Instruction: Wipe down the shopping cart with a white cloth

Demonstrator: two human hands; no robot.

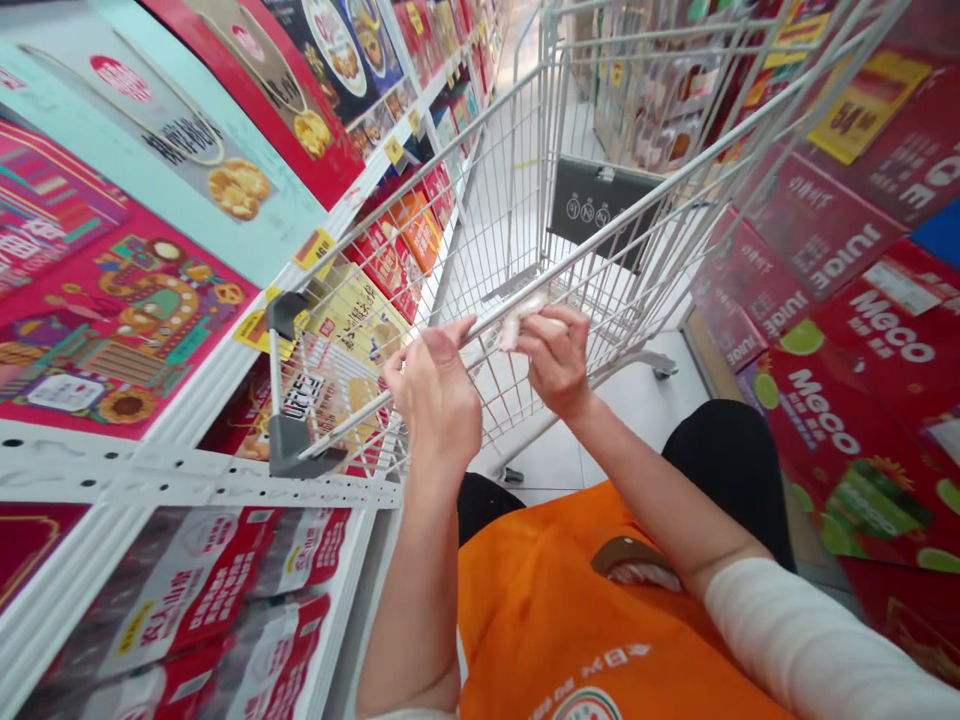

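A wire shopping cart stands in front of me. On its near top rail, left of centre, my left hand rests with its fingers curled round the bar. My right hand pinches a crumpled whitish cloth or wipe against the same rail, a little farther right. The cloth lies over the bar. A dark panel with round symbols hangs on the cart's far side.
Shelves of boxed goods line the left, close to the cart's grey corner. Stacked red drink cartons stand at the right. The tiled aisle floor runs ahead.
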